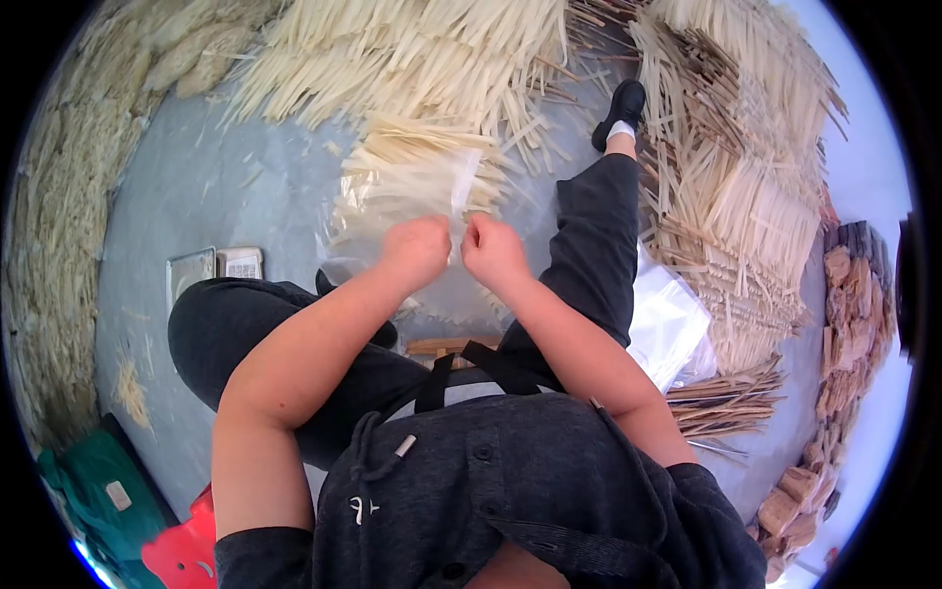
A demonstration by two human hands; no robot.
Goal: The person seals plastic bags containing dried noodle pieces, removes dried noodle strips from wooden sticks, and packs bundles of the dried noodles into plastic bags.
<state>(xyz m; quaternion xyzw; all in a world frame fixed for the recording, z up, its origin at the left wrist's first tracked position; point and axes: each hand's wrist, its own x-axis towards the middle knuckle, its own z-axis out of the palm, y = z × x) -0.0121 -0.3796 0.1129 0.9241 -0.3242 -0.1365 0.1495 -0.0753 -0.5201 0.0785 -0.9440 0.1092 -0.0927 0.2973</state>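
A clear plastic bag [463, 187] spreads out in front of me, over a bundle of pale flat dried strips [407, 147]. My left hand [417, 250] is closed, its fingers pinched on the near part of the bag. Just beside it, my right hand [493, 253] is closed too, with thumb and forefinger pressed together at the bag. A small gap separates the two hands. Whether strips lie inside the bag or only beneath it, I cannot tell.
Large heaps of pale strips [392, 54] lie ahead and on the right [731, 167]. A scale [240, 263] sits by my left knee. White plastic bags [667, 319] lie right of my leg. Brown bundles [849, 314] line the right; a green bag [103, 481] is lower left.
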